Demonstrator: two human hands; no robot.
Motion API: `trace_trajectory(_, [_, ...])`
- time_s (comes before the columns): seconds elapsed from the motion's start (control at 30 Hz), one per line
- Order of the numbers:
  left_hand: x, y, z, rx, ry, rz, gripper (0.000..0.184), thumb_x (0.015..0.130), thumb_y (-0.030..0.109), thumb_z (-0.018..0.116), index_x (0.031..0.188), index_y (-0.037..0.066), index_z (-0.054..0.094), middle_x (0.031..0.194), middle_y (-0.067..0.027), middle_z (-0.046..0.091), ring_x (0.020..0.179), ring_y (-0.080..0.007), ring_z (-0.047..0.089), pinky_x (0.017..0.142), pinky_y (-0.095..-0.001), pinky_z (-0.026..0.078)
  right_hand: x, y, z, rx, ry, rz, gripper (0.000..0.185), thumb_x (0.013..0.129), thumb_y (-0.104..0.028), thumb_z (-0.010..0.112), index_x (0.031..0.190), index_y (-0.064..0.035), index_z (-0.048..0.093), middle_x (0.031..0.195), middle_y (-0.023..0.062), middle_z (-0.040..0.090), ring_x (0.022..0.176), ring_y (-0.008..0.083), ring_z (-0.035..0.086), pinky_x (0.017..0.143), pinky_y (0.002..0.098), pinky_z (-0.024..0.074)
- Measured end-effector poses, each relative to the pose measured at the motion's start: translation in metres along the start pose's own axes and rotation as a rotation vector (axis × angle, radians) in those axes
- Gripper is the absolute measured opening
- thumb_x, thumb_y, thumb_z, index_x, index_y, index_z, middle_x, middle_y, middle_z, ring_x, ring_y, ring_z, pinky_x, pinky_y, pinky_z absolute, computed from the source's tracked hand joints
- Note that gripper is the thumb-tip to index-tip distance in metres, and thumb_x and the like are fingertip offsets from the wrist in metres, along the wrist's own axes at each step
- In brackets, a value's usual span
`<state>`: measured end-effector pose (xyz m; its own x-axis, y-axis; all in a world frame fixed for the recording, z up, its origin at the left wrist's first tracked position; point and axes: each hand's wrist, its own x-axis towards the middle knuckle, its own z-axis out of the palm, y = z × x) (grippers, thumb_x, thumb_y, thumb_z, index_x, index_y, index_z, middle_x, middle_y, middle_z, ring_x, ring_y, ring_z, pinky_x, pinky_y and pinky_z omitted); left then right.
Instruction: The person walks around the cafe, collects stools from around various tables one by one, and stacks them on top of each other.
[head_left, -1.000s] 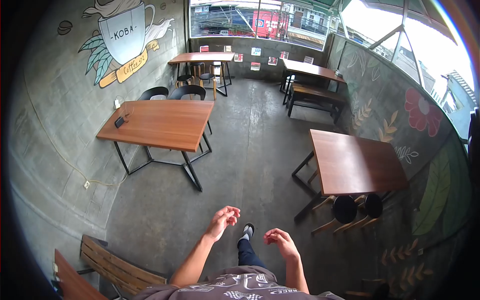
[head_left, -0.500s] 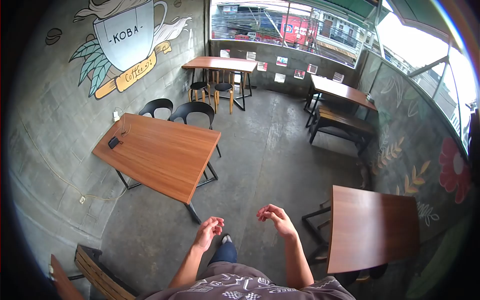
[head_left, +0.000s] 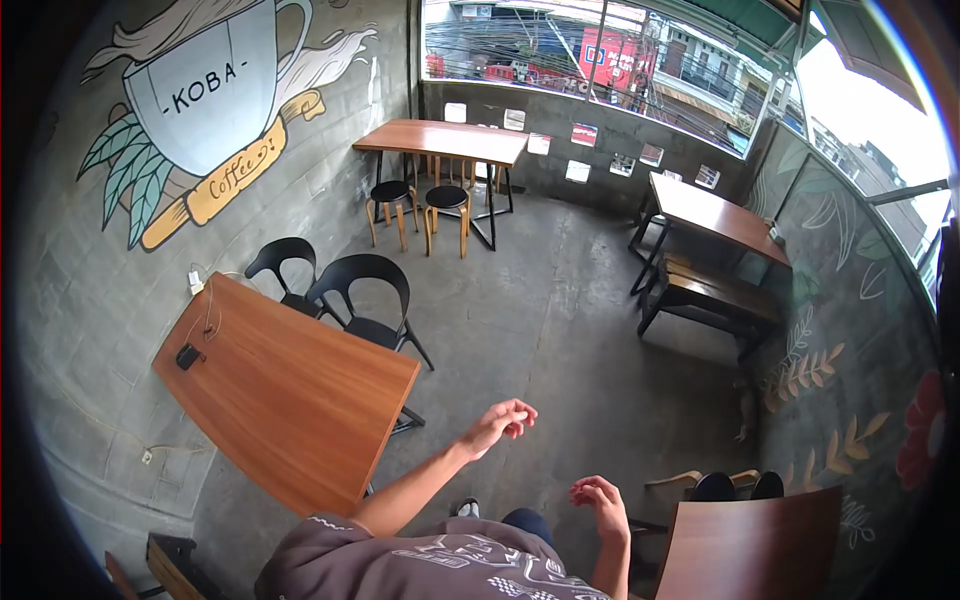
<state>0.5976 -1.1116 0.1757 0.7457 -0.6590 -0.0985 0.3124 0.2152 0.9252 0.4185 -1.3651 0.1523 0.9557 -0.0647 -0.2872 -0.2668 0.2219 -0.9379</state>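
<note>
My left hand [head_left: 500,426] hangs over the grey floor in the lower middle, its fingers loosely curled and apart, holding nothing. It is nearest to the right end of a brown wooden table [head_left: 290,380], without touching it. Lower and to the right is my right hand [head_left: 603,503], also empty, with its fingers loosely bent. Beside it, at the lower right, stands another brown table [head_left: 750,550]. On the left table lies a small black object [head_left: 188,356] with a thin cable.
Black chairs [head_left: 365,290] stand behind the left table. Farther back are a table [head_left: 440,141] with round stools [head_left: 447,197], and a right-hand table [head_left: 715,212] with a dark bench [head_left: 715,291]. A wooden bench [head_left: 175,570] is at the lower left.
The view has moved forward into the room, and the back tables appear nearer. The near right table has shifted down in view. My left hand has swung forward; my right hand has dropped back.
</note>
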Motion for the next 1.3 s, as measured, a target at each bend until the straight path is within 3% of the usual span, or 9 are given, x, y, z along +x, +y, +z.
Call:
trace_trajectory(0.13, [0.135,0.049,-0.014,-0.004,-0.075,0.064,0.025,0.098,0.023,0.050,0.112,0.004,0.058,0.097,-0.0014,0.060,0.081,-0.0066,0.053,0.077,-0.0232,0.044,0.090,-0.035,-0.040,0.087,0.149,-0.068,0.019,0.091,-0.011,0.053,0.097,0.0034,0.063,0.089,0.0125,0.068,0.076,0.0184,0.066,0.073,0.0297,0.0525])
trace_trajectory(0.17, [0.167,0.050,-0.017,-0.044,-0.074,0.065,0.023,0.097,0.026,0.052,0.109,0.008,0.061,0.095,0.0008,0.060,0.078,-0.0053,0.053,0.074,-0.0224,0.043,0.116,-0.039,-0.054,0.107,0.162,-0.069,0.019,0.091,-0.011,0.053,0.096,0.0034,0.064,0.089,0.0125,0.069,0.076,0.0184,0.066,0.073,0.0297,0.0525])
trace_trajectory(0.3, [0.281,0.031,-0.053,-0.078,0.007,-0.015,0.023,0.098,0.023,0.052,0.110,0.006,0.060,0.095,-0.0004,0.061,0.079,-0.0064,0.055,0.074,-0.0228,0.044,0.238,-0.054,-0.107,0.143,0.168,-0.060,0.019,0.091,-0.010,0.052,0.097,0.0032,0.064,0.090,0.0128,0.069,0.076,0.0186,0.066,0.074,0.0299,0.0524])
trace_trajectory(0.5, [0.404,0.040,-0.096,-0.184,0.222,-0.164,0.022,0.097,0.021,0.053,0.109,0.005,0.061,0.095,-0.0018,0.062,0.080,-0.0085,0.057,0.073,-0.0250,0.047,0.457,-0.167,-0.175,0.012,-0.048,-0.050,0.017,0.093,-0.010,0.053,0.098,0.0014,0.064,0.091,0.0089,0.070,0.080,0.0150,0.065,0.075,0.0288,0.0500])
trace_trajectory(0.57, [0.456,0.051,-0.112,-0.214,0.224,-0.144,0.022,0.097,0.023,0.054,0.110,0.008,0.062,0.097,-0.0003,0.063,0.079,-0.0065,0.057,0.074,-0.0235,0.046,0.533,-0.215,-0.191,0.014,-0.142,-0.121,0.017,0.093,-0.011,0.054,0.100,0.0011,0.064,0.092,0.0079,0.070,0.080,0.0143,0.064,0.076,0.0285,0.0494])
trace_trajectory(0.7, [0.556,0.085,-0.141,-0.195,0.371,-0.016,0.020,0.096,0.020,0.054,0.108,0.004,0.061,0.095,-0.0042,0.063,0.079,-0.0103,0.059,0.071,-0.0250,0.046,0.669,-0.298,-0.204,-0.126,-0.232,-0.170,0.019,0.093,-0.011,0.054,0.101,0.0031,0.063,0.092,0.0097,0.068,0.082,0.0149,0.063,0.079,0.0294,0.0499])
trace_trajectory(0.87, [0.679,0.105,-0.203,-0.339,0.451,0.072,0.021,0.095,0.020,0.054,0.107,0.004,0.061,0.094,-0.0038,0.062,0.079,-0.0109,0.060,0.070,-0.0259,0.047,0.815,-0.347,-0.211,-0.094,-0.356,-0.216,0.019,0.094,-0.012,0.055,0.103,0.0028,0.063,0.093,0.0080,0.069,0.084,0.0138,0.062,0.078,0.0277,0.0474])
trace_trajectory(1.07, [0.871,0.145,-0.281,-0.346,0.377,0.027,0.021,0.095,0.020,0.054,0.109,0.005,0.061,0.093,-0.0024,0.063,0.076,-0.0082,0.058,0.069,-0.0230,0.046,0.972,-0.369,-0.237,-0.028,-0.272,-0.097,0.019,0.092,-0.011,0.054,0.101,0.0034,0.064,0.094,0.0106,0.069,0.083,0.0164,0.064,0.078,0.0292,0.0493])
trace_trajectory(1.3, [1.117,0.271,-0.336,-0.162,0.146,0.094,0.022,0.096,0.023,0.054,0.108,0.006,0.060,0.095,-0.0016,0.060,0.077,-0.0063,0.055,0.071,-0.0220,0.044,1.129,-0.432,-0.280,0.017,-0.172,-0.074,0.019,0.093,-0.011,0.053,0.100,0.0025,0.064,0.093,0.0108,0.069,0.082,0.0170,0.065,0.078,0.0294,0.0502])
